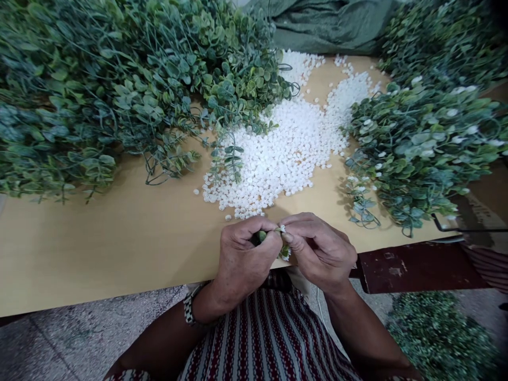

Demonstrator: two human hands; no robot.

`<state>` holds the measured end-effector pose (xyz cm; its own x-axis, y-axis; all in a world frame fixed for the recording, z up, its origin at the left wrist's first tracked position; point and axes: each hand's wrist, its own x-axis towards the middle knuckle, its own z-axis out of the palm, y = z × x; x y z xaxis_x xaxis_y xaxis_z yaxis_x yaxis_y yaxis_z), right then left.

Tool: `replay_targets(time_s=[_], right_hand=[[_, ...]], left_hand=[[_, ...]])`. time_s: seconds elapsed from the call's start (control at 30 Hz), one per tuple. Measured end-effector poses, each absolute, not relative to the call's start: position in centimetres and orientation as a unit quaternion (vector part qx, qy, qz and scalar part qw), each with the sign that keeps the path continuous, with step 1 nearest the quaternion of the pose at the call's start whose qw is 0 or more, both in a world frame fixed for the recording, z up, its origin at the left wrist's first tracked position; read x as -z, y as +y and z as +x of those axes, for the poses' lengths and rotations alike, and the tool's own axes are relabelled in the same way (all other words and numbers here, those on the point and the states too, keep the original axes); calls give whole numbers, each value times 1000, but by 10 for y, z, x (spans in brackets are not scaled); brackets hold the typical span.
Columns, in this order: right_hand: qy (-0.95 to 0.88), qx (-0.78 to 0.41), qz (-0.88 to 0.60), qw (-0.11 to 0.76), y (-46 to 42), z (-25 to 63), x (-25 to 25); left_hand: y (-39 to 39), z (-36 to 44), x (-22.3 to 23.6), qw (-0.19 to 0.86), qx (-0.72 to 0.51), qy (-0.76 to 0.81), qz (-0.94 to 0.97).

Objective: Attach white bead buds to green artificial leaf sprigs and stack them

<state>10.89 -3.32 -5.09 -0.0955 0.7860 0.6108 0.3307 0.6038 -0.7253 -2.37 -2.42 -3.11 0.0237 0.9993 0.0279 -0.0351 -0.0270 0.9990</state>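
Note:
My left hand (246,256) is closed on an artificial green sprig (261,236), pinching its stem at the table's front edge. Thumb and forefinger of my right hand (319,251) pinch a small white flower bead (282,228) at the tip of that stem. Below the fingers hangs another part of the sprig with white bits on it. Most of the sprig is hidden by my hands. Just beyond them lies a spread heap of small white beads (278,153).
Plain artificial greenery (130,90) is piled at the left. White-tipped sprigs (428,143) lie at the right, with more greenery (448,42) behind. Dark green cloth (329,26) lies at the back. A maroon bench (420,270) and a leafy heap (440,336) are below right.

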Motion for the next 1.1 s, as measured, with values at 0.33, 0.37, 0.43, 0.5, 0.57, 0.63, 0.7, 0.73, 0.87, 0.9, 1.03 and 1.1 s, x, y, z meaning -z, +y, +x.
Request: replay_targets(time_s=[0.33, 0.37, 0.43, 0.5, 0.57, 0.63, 0.7, 0.73, 0.87, 0.9, 1.03, 1.1], right_hand=[[-758, -204, -374, 493, -32, 120, 48], [-761, -200, -374, 491, -32, 120, 48], [-763, -196, -379, 486, -33, 120, 47], [-750, -216, -390, 488, -34, 122, 46], [-717, -264, -405, 503, -35, 124, 44], [-670, -322, -412, 527, -37, 127, 44], [-640, -370, -406, 537, -38, 127, 44], [-632, -388, -404, 535, -39, 126, 45], [-630, -406, -422, 510, -40, 114, 44], [-635, -397, -417, 515, -40, 111, 42], [-660, -360, -382, 537, -30, 115, 25], [-662, -326, -382, 556, -25, 133, 10]], left_hand=[[-26, -24, 29, 510, -487, 473, 527], [-25, -24, 29, 511, -485, 473, 528], [-24, -25, 30, 518, -483, 469, 528], [-24, -25, 32, 539, -478, 462, 517], [-23, -27, 34, 580, -476, 457, 477], [-24, -28, 35, 626, -480, 453, 415], [-25, -30, 34, 659, -496, 444, 352], [-26, -30, 33, 667, -507, 437, 328], [-30, -29, 30, 657, -530, 416, 338], [-31, -30, 31, 651, -525, 414, 360], [-25, -40, 39, 622, -541, 373, 427], [-21, -45, 42, 618, -558, 338, 438]])
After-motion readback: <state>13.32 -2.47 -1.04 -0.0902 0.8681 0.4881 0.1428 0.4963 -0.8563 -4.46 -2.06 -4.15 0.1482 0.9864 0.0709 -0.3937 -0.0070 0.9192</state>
